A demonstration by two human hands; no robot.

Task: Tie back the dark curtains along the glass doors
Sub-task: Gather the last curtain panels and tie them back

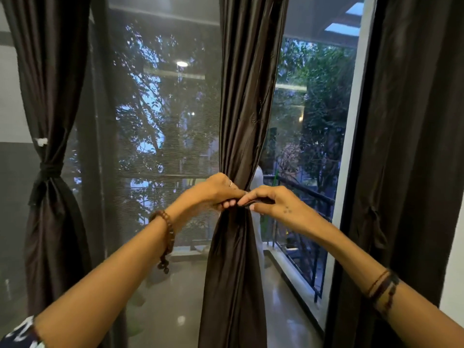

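A dark brown curtain [247, 96] hangs in the middle of the glass doors, gathered tight at waist height. Both my hands meet at that gathered point. My left hand [217, 190] grips a dark tie strap against the cloth from the left. From the right, my right hand [275, 200] pinches the other end of the dark tie strap [253, 203], which is mostly hidden by my fingers. At the far left, another dark curtain [51, 101] is bound by a dark tie [49, 172]. A third dark curtain [411, 146] hangs at the right edge.
Glass doors [165, 121] with a dark mesh screen show trees and a balcony railing [306, 197] outside. A white door frame [351, 151] stands between the middle and right curtains. Grey and white wall lies at the far left.
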